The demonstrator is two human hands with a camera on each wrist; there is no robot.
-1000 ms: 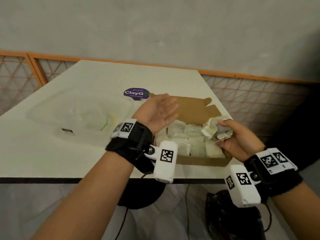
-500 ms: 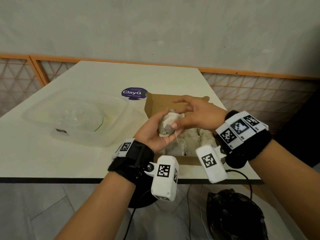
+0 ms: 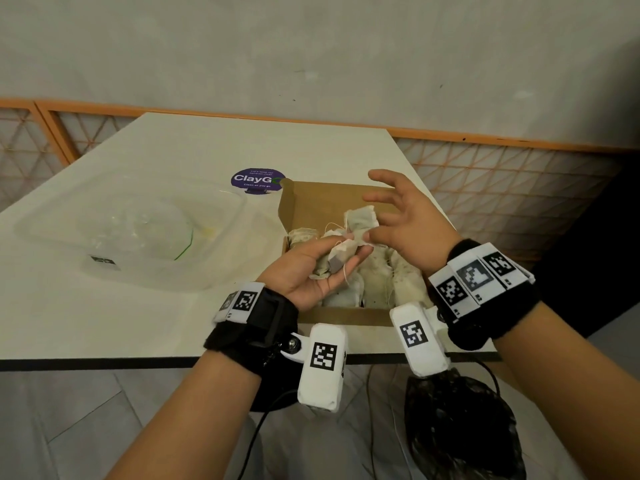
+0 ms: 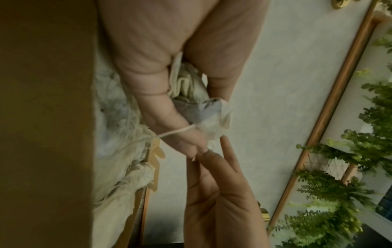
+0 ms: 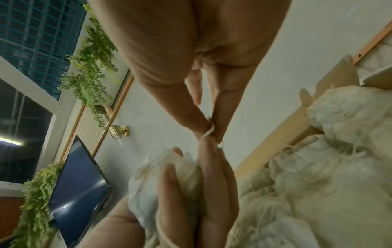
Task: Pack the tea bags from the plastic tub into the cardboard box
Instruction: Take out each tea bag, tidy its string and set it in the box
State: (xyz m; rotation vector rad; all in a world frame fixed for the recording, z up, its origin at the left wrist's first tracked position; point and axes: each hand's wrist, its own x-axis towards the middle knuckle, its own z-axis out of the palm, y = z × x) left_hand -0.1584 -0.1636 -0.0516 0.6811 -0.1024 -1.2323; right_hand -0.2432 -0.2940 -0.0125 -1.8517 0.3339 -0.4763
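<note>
My left hand (image 3: 343,252) lies palm up over the near left of the cardboard box (image 3: 322,199), fingers curled round a clump of tea bags (image 3: 334,263). Just above it, my right hand (image 3: 372,226) pinches one tea bag (image 3: 360,218) between thumb and a finger, the other fingers spread. A string runs between this bag and the clump. More tea bags (image 3: 377,278) fill the box. The clear plastic tub (image 3: 104,216) stands to the left and looks empty. The left wrist view has the clump (image 4: 191,94) in my fingers; the right wrist view shows the pinch (image 5: 210,132).
A purple round sticker (image 3: 256,178) lies on the white table behind the box. The table's front edge (image 3: 138,363) runs just below my wrists. A black bag (image 3: 460,427) sits on the floor under the right side. An orange lattice fence (image 3: 502,174) borders the table.
A second ago my right hand held tea bags at the box's right side and my left was open. The hands met; now the left holds the clump and the right pulls one bag up.
</note>
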